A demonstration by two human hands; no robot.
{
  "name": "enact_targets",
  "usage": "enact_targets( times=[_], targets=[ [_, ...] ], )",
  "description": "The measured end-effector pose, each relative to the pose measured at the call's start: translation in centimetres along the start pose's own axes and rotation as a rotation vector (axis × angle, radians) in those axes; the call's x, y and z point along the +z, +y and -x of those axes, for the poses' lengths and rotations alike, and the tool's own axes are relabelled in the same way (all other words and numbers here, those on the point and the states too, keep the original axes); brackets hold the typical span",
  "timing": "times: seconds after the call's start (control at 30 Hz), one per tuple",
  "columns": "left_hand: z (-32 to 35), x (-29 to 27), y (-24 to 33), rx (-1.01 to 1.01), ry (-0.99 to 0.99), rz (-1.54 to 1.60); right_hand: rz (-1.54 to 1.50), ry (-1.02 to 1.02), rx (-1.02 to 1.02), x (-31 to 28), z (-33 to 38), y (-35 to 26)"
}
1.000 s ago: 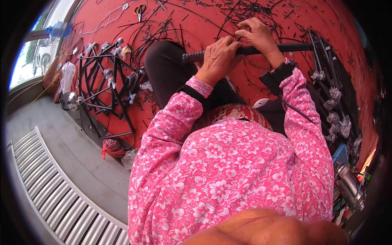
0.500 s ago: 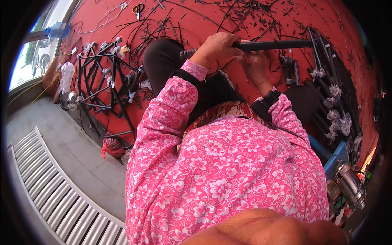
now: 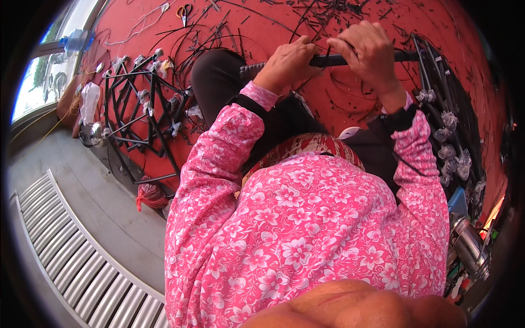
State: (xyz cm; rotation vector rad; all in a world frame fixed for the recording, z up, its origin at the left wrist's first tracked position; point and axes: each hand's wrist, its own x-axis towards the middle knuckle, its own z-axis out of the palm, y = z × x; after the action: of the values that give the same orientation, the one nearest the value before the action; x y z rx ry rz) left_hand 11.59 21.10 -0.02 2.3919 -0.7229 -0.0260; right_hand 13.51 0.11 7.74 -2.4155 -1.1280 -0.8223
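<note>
Passing under right hand [image 3: 369, 59] (grip unclear) | black tube [image 3: 336, 60] | left hand [image 3: 286, 65] clamped round it

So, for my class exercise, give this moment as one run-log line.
left hand: gripping tube | right hand: over tube, grip unclear | scissors: on floor

No text, nos., brands or signs legible in this head-cam view. A few small white patches [image 3: 447, 72] show on the dk. tubes [image 3: 424, 68] at pic. R.; too small to tell whether they're labels or carry any print.
</note>
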Motion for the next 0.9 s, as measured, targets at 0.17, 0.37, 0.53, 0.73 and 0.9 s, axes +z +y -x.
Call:
enact_targets(
  times=[0.17,0.37,0.53,0.73,0.9],
  targets=[
    [0.5,0.0,0.4,-0.038,0.065,-0.015,0.087,-0.363,0.226,8.3,-1.5,3.6],
    [0.8,0.3,1.0,-0.034,0.145,-0.077,-0.080,-0.575,0.434,11.7,0.7,4.7],
    [0.2,2.3,1.4,0.041,0.396,-0.250,-0.037,-0.604,0.396,12.9,-0.2,6.0],
    [-0.9,3.4,0.2,0.121,0.416,-0.486,-0.086,-0.636,0.465,15.0,-0.8,8.2],
    [-2.6,3.5,-0.1,0.156,0.413,-0.627,-0.079,-0.710,0.436,16.2,-1.7,8.9]
  ],
)
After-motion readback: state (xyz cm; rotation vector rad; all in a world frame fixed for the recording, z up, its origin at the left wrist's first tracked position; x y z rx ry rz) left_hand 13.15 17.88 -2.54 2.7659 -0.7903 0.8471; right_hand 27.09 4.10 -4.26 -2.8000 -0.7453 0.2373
